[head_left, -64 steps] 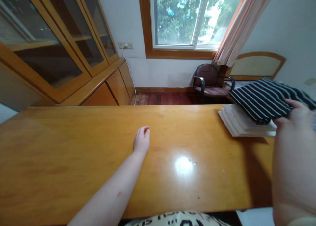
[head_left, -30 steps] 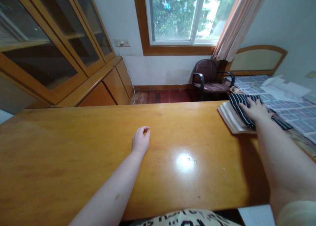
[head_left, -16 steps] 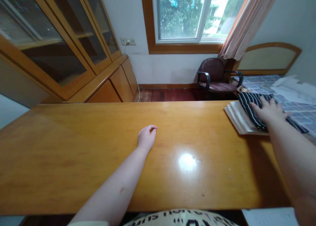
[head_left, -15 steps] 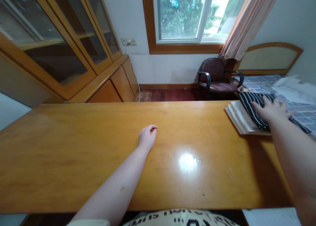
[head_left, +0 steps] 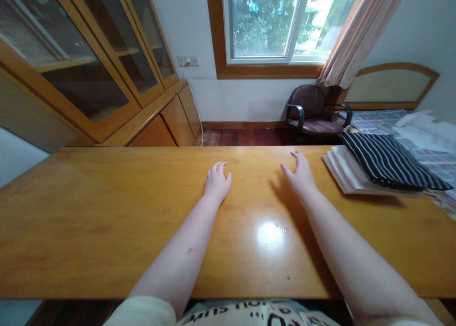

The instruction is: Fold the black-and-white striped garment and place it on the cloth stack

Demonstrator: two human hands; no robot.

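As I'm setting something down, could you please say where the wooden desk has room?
The wooden desk is bare from its left edge to the left hand, then across to the right hand. Black striped fabric atop a white stack crowds its back right.

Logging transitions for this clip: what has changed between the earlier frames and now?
The right hand has let go of the striped cloth and swung left over the desk, towards the left hand. The left hand has uncurled and edged forward. The cloth lies on the white stack, which stayed put, as did the chair.
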